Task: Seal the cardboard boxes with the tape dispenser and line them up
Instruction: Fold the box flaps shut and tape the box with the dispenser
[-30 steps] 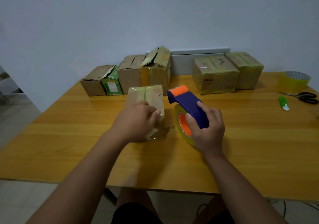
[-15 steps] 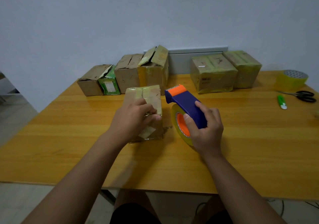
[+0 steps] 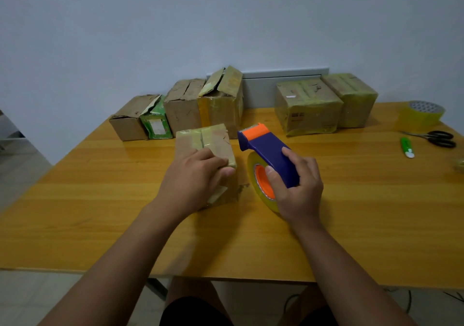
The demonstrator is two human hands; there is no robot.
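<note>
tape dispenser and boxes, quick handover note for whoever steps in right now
Left hand grips the small box at table centre.
Right hand grips the tape dispenser beside that box, its roll on the table.
Done: two taped boxes sit at back right.
Left: the small box's top seam looks only partly taped; four boxes at back left, at least one with flaps up, look unsealed. Then line them up.

Spare roll of yellowish tape (image 3: 421,116) near far right corner of wooden table (image 3: 100,200). Black-handled scissors (image 3: 438,138) just in front of roll, by right edge. Green utility knife (image 3: 407,147) beside scissors, nearer. Grey wall trunking (image 3: 281,70) behind far edge.
</note>
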